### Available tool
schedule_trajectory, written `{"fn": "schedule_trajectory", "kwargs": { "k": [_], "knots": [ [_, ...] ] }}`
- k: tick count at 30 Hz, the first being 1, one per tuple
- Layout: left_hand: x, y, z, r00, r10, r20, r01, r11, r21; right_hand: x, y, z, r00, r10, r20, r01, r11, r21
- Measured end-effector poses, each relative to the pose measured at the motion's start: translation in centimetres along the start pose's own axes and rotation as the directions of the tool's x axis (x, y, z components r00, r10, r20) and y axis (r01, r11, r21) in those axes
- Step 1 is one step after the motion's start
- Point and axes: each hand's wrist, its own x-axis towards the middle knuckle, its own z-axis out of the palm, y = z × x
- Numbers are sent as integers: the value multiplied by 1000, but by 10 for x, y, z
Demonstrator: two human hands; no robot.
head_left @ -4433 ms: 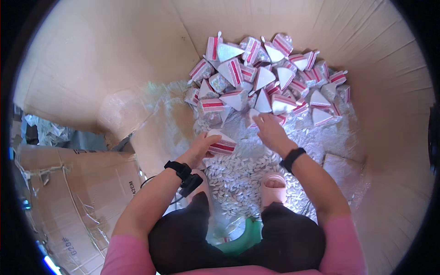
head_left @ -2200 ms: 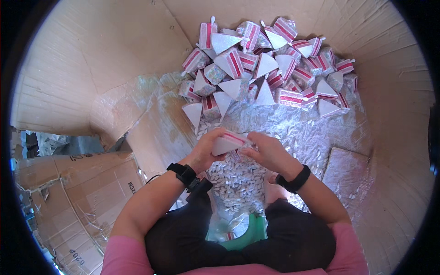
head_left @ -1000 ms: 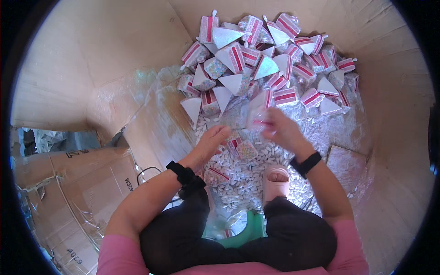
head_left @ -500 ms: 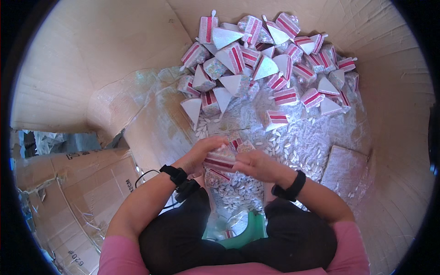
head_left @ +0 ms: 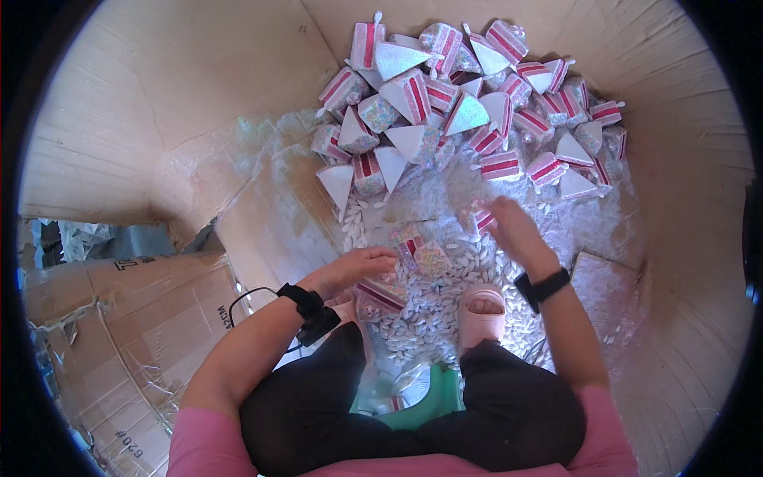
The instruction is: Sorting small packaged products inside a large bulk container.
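A pink-and-white cake-slice wedge with a red stripe at your right hand, partly hidden by fingers, a second pink-and-white striped wedge lying slanted just beside your left hand

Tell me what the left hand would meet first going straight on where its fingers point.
Left hand: probably the red-banded wrapped cake slice just past its fingertips, though it might pass above; depth is unclear.
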Motion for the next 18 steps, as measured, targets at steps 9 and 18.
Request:
{"fn": "schedule_trajectory", "kwargs": {
  "k": [9,18],
  "knots": [
    [14,-10,-3,882,413,-228,-114,656,746,11,58,50,952,-260,-164,193,921,-339],
    [16,24,22,772,554,-313,-448,822,351,-1,-35,16,982,-172,73,112,855,507]
  ]
}}
